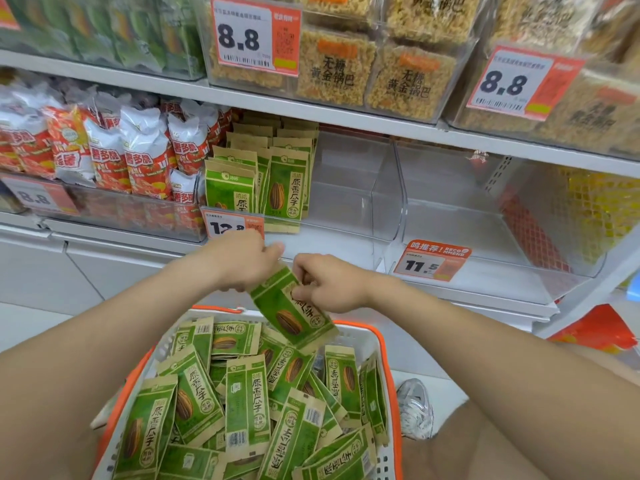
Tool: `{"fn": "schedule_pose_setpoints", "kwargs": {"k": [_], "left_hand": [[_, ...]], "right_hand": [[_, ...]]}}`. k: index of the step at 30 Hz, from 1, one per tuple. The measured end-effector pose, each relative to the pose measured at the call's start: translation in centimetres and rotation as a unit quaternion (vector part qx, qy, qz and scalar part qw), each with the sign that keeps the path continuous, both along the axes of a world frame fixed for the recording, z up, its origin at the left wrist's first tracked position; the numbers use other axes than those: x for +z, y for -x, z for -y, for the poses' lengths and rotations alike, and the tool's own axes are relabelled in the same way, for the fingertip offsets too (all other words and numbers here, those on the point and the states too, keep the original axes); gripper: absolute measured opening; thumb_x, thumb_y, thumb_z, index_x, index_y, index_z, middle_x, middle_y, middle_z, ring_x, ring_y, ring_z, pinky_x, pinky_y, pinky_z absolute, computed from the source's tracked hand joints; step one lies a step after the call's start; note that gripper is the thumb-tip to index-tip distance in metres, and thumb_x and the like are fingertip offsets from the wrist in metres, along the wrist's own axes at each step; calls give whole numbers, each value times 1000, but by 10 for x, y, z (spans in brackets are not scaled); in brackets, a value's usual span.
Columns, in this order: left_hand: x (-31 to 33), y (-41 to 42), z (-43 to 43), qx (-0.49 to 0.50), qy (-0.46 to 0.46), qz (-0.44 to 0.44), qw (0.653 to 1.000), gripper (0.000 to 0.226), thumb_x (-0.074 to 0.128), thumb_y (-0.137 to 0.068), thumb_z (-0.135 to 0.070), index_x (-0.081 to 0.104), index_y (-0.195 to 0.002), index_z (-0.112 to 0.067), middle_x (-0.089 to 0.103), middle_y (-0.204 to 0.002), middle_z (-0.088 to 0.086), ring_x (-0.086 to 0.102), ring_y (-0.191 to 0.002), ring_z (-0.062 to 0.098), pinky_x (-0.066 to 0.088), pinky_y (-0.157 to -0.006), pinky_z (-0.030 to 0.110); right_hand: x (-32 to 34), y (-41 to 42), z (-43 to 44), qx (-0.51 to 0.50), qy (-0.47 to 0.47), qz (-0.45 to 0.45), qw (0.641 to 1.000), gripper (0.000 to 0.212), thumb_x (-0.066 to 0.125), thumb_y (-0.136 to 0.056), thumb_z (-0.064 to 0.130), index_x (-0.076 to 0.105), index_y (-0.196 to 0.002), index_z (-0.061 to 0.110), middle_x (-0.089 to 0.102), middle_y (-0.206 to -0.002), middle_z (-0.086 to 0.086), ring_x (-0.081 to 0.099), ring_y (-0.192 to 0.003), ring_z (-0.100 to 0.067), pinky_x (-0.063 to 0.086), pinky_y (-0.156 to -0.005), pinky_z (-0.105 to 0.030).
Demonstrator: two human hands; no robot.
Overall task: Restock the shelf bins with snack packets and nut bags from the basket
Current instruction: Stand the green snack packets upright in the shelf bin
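A white basket with an orange rim (384, 344) sits below me, full of several green sunflower seed packets (247, 403). Both hands hold one green seed packet (289, 311) in the air above the basket's far edge. My left hand (242, 261) grips its top end; my right hand (325, 282) pinches its right side. Straight ahead, a clear shelf bin (346, 216) holds upright rows of the same green packets (287, 181) on its left side.
To the left a bin holds red and white snack bags (138, 157). A clear bin (485, 220) with an 11.5 price tag (429, 263) stands to the right. Rice-crisp packs (374, 71) fill the upper shelf. A shoe (415, 407) shows right of the basket.
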State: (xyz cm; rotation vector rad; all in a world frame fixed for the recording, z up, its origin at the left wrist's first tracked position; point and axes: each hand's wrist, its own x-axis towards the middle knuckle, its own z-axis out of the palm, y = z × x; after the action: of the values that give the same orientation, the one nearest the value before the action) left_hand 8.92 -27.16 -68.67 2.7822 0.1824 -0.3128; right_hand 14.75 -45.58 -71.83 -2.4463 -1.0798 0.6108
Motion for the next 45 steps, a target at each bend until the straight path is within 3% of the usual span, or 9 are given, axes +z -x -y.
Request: {"fn": "schedule_pose_setpoints", "kwargs": {"k": [8,12,17,22,28,31,38,41,45], "left_hand": [[21,-2,-9,149,368,193,897,49,56,-102,-58,79,-91,-16,79,-88,0,76,-87,20,63,-74,42],[22,-5,1,184,471,170,846,38,56,-106,-47,78,-103,-17,81,-95,0,78,-90,19,57,-71,32],[29,-6,3,214,569,156,778,24,61,-106,-29,74,-109,-8,81,-95,9,78,-94,29,60,-78,39],[27,-6,7,200,526,203,802,33,58,-107,-35,69,-109,-4,79,-97,15,77,-96,35,62,-89,53],[32,-8,2,256,613,242,707,26,64,-104,-32,75,-103,-9,79,-102,14,77,-98,33,64,-84,49],[36,-10,-4,246,534,288,756,26,59,-107,-33,78,-103,-15,80,-99,4,78,-94,23,64,-80,39],[37,-10,-29,220,252,269,904,32,59,-95,-4,57,-122,-21,54,-127,5,56,-111,22,48,-78,29],[36,-6,-29,188,166,223,942,32,63,-93,-7,54,-118,-25,43,-132,7,46,-123,32,45,-105,47],[33,-3,-26,170,123,207,956,29,61,-93,-10,55,-114,-28,40,-126,5,48,-118,35,44,-104,49]], "right_hand": [[27,7,-13,-229,-292,-197,907,6,55,-106,14,50,-109,14,70,-111,-14,73,-101,-27,63,-84,-52],[44,15,-23,-255,-369,-242,861,16,52,-108,9,53,-123,13,74,-111,-11,75,-92,-19,65,-70,-37],[57,11,-25,-280,-385,-205,855,26,59,-106,28,73,-111,6,80,-95,-12,78,-81,-25,66,-70,-38],[61,-1,-31,-311,-366,-145,865,28,70,-99,25,79,-86,2,79,-87,-13,79,-84,-31,66,-75,-48],[79,1,-35,-233,-321,-204,895,14,74,-98,23,76,-109,15,80,-100,-4,79,-88,-18,66,-72,-34],[76,-12,-40,-250,-304,-186,900,15,71,-99,25,71,-109,14,79,-103,-9,78,-91,-27,66,-77,-45],[50,-86,-44,-397,-369,-175,822,83,81,-62,65,64,-117,5,75,-113,-11,73,-103,-30,58,-97,-55],[45,-99,-45,-397,-381,-190,813,69,95,-62,43,52,-109,15,71,-117,-11,72,-106,-31,58,-95,-57],[37,-110,-51,-395,-302,-132,858,64,90,-81,20,51,-131,7,64,-123,-7,65,-113,-26,57,-95,-42]]}}
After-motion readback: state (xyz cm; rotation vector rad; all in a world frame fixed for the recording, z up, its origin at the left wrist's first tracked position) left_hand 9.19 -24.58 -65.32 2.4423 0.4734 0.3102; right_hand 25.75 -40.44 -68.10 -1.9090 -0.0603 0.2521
